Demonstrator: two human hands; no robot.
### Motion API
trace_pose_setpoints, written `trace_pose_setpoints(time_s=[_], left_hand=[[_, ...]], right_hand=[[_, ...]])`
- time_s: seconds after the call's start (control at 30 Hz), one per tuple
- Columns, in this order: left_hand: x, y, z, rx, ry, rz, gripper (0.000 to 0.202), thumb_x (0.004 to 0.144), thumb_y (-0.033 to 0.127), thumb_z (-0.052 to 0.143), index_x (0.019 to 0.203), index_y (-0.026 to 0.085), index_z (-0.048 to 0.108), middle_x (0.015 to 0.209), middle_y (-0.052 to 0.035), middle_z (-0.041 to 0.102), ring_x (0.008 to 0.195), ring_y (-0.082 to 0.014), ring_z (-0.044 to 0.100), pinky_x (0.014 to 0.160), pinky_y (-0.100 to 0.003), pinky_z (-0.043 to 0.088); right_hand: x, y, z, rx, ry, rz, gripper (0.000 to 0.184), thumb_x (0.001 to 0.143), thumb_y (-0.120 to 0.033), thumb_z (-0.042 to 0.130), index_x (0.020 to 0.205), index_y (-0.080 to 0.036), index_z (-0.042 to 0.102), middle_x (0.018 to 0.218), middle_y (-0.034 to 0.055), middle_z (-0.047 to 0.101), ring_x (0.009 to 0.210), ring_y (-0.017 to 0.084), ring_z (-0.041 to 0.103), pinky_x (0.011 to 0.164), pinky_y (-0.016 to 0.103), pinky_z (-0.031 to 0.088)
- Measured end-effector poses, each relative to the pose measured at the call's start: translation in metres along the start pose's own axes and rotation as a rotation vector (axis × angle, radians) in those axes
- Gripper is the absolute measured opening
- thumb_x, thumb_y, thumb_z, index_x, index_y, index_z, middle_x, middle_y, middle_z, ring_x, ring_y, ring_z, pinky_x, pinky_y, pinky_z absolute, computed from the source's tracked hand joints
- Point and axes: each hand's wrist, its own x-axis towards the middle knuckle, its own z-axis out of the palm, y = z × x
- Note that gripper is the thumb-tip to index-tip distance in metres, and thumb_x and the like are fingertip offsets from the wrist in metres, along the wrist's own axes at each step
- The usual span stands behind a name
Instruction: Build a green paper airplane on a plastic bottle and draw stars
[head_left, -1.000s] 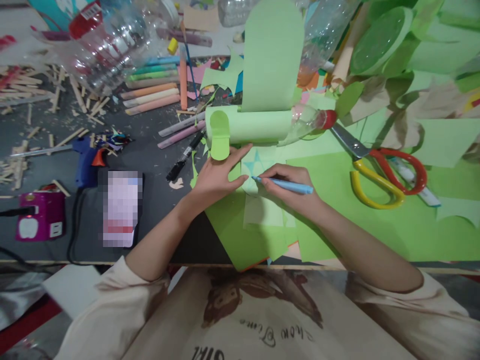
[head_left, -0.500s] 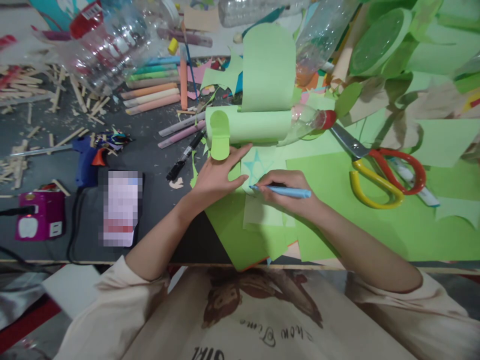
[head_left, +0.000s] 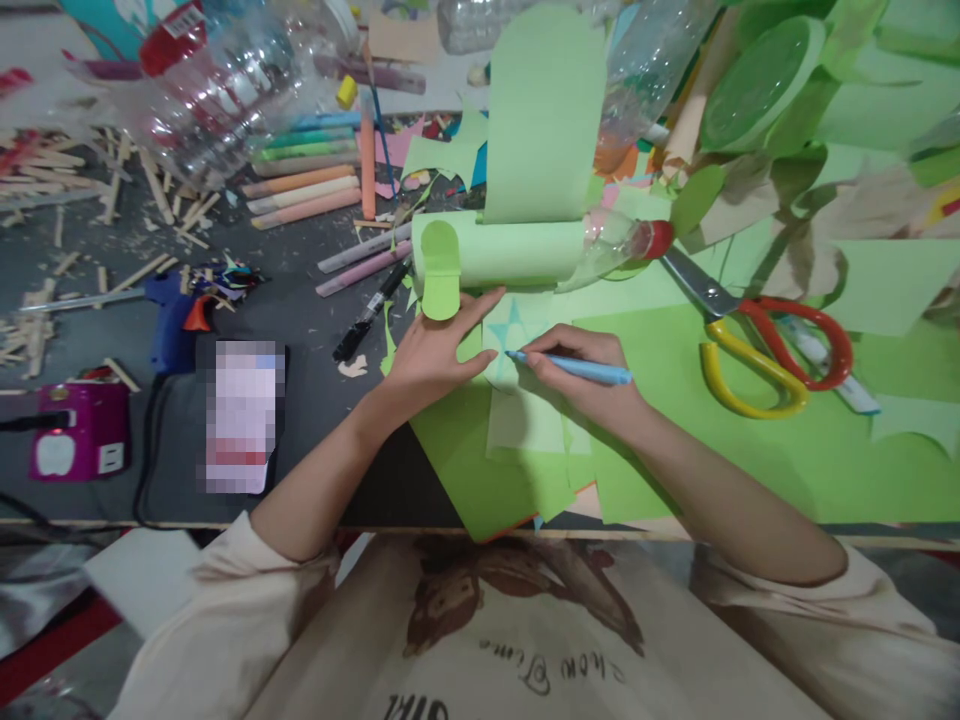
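Note:
My right hand (head_left: 589, 375) is closed around a light blue marker (head_left: 592, 369), its tip at a blue star (head_left: 514, 328) drawn on a pale green paper piece. My left hand (head_left: 439, 350) lies flat with fingers spread, at the left edge of that paper. Just beyond my hands lies a plastic bottle with a red cap (head_left: 658, 241), wrapped in pale green paper (head_left: 517, 250). A tall rounded paper flap (head_left: 546, 115) rises from the wrap, and a bright green strip (head_left: 440, 270) hangs over its left end, partly covering my left fingers.
Scissors (head_left: 750, 340) with red and yellow handles rest on green sheets (head_left: 675, 470) at the right. To the left are a blue glue gun (head_left: 172, 320), a phone (head_left: 244, 415) and a purple box (head_left: 80, 430). Markers (head_left: 304, 195), wood sticks and plastic bottles (head_left: 225, 95) crowd the back.
My right hand and the marker have shifted slightly up and right across the star. The rounded paper flap stands taller in view, its top farther up. My left hand has stayed put.

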Motion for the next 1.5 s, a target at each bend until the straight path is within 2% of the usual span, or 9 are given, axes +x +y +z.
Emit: trace_pose_setpoints(time_s=[0.2,0.47,0.7,1.03,1.17,1.23,1.37,1.5], left_hand=[[-0.0006,0.0007,-0.0009,0.004,0.000,-0.005,0.064,0.092,0.039,0.056,0.153,0.028,0.042,0.138,-0.0078,0.058,0.123,-0.0295,0.059,0.102,-0.035,0.049],[-0.0002,-0.0038,0.0021,-0.006,0.018,0.016,0.065,0.092,0.042,0.058,0.153,0.029,0.042,0.138,-0.0083,0.058,0.122,-0.0299,0.059,0.099,-0.035,0.051],[-0.0001,0.0016,-0.0019,0.001,-0.021,-0.020,0.064,0.092,0.038,0.056,0.153,0.027,0.042,0.141,-0.0084,0.057,0.127,-0.0317,0.058,0.104,-0.037,0.048],[0.0004,0.0017,-0.0021,0.004,-0.023,-0.010,0.064,0.093,0.041,0.055,0.153,0.027,0.041,0.140,-0.0081,0.057,0.126,-0.0307,0.057,0.103,-0.036,0.049],[0.0004,-0.0006,-0.0005,0.011,-0.013,-0.002,0.063,0.093,0.041,0.055,0.153,0.028,0.041,0.140,-0.0080,0.058,0.126,-0.0306,0.058,0.102,-0.035,0.049],[0.0002,-0.0017,0.0004,0.007,-0.004,0.007,0.063,0.093,0.041,0.056,0.153,0.027,0.042,0.139,-0.0080,0.058,0.125,-0.0305,0.059,0.101,-0.035,0.049],[-0.0001,-0.0017,0.0006,-0.002,0.004,0.011,0.064,0.092,0.040,0.056,0.153,0.027,0.042,0.139,-0.0080,0.059,0.125,-0.0305,0.058,0.103,-0.036,0.049],[-0.0001,0.0003,-0.0013,-0.007,-0.019,-0.010,0.065,0.091,0.038,0.057,0.153,0.026,0.042,0.141,-0.0091,0.058,0.126,-0.0321,0.058,0.106,-0.040,0.047]], right_hand=[[-0.0016,0.0013,-0.0017,-0.051,-0.063,-0.052,0.016,0.081,-0.025,0.063,0.066,-0.020,0.066,0.061,0.0011,0.068,0.055,0.014,0.056,0.055,0.029,0.042],[-0.0010,0.0021,-0.0028,-0.054,-0.149,-0.098,0.022,0.081,-0.030,0.063,0.062,-0.020,0.066,0.059,0.0016,0.069,0.052,0.013,0.057,0.053,0.028,0.042],[-0.0018,0.0016,-0.0017,0.065,0.041,-0.020,0.016,0.077,-0.028,0.067,0.063,-0.020,0.066,0.056,0.0002,0.066,0.052,0.013,0.056,0.050,0.026,0.041],[-0.0010,0.0030,-0.0017,-0.047,-0.041,-0.080,0.018,0.081,-0.024,0.063,0.064,-0.020,0.066,0.059,0.0011,0.067,0.053,0.013,0.057,0.053,0.028,0.041],[-0.0010,0.0017,-0.0032,-0.028,-0.101,-0.091,0.018,0.080,-0.023,0.063,0.063,-0.020,0.066,0.059,0.0014,0.068,0.052,0.013,0.058,0.052,0.027,0.041],[-0.0010,0.0005,-0.0038,0.015,-0.079,-0.056,0.017,0.078,-0.026,0.064,0.062,-0.020,0.066,0.058,0.0013,0.068,0.052,0.014,0.058,0.051,0.027,0.042],[-0.0010,-0.0011,-0.0035,0.061,0.045,0.037,0.016,0.074,-0.028,0.066,0.060,-0.021,0.065,0.056,0.0006,0.066,0.053,0.014,0.056,0.050,0.027,0.042],[-0.0015,-0.0013,-0.0015,0.027,0.043,0.045,0.017,0.074,-0.028,0.066,0.059,-0.021,0.064,0.055,0.0000,0.065,0.053,0.013,0.053,0.050,0.028,0.040]])
